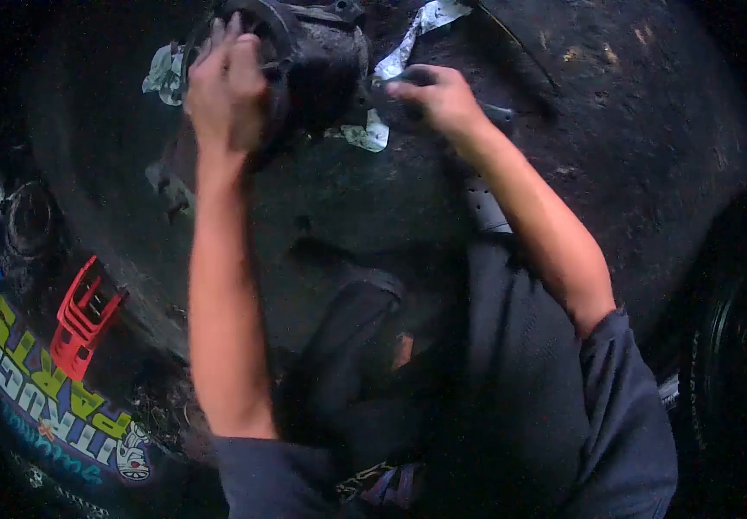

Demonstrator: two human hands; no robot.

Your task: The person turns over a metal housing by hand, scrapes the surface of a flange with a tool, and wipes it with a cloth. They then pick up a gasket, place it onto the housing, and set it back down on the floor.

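Note:
A dark, round metal housing (326, 65) lies on the dark ground at the top of the view. My left hand (231, 82) rests at its open left end, fingers bent over the rim and partly blurred; whether they grip anything is hidden. To the right of the housing, my right hand (443, 95) is closed round a dark tool, with the tool's head against the housing's right side. Behind my right hand a grey metal end (501, 113) sticks out. Pale crumpled paper (369, 134) lies beside and under the housing.
A red plastic piece (84, 320) is at the left, near a banner with printed lettering (62, 398). A black tyre (715, 363) stands at the right edge. My bent legs (520, 346) are below my hands. A thin dark rod (520, 48) lies at the upper right.

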